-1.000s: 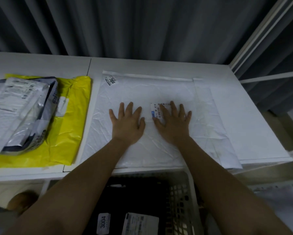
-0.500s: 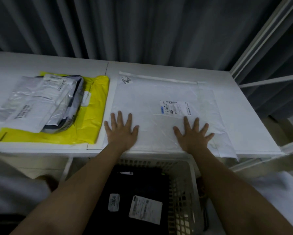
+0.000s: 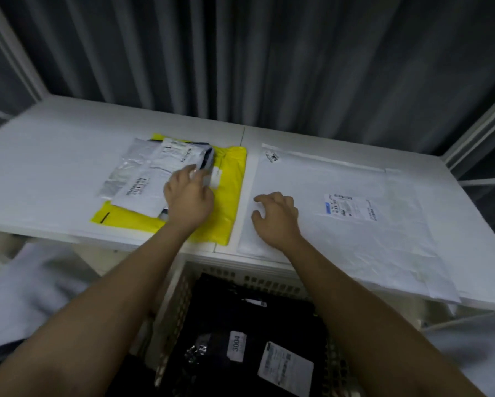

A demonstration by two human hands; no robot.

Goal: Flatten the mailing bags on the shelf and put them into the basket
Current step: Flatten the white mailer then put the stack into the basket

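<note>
Left hand (image 3: pixel 188 202) grips grey mailing bags (image 3: pixel 151 176) stacked on yellow bag (image 3: pixel 229 190), left of big white mailer (image 3: pixel 355 224) on shelf (image 3: pixel 54 156). Right hand (image 3: pixel 275 219) rests loosely curled on mailer's left edge, holding nothing. Basket (image 3: pixel 180 287) below the mailer.

Left hand (image 3: pixel 189 199) covers part of the silver mailer pile (image 3: pixel 143 179); its fingertips are motion-blurred, grip not readable. Yellow bag (image 3: pixel 226 196) mostly buried under the pile and the hand. Label text on the white bag (image 3: pixel 355 224) too small to read. Basket (image 3: pixel 177 296) cut by bottom edge, both forearms crossing it. Black bag (image 3: pixel 240 325) inside only partly visible.
</note>
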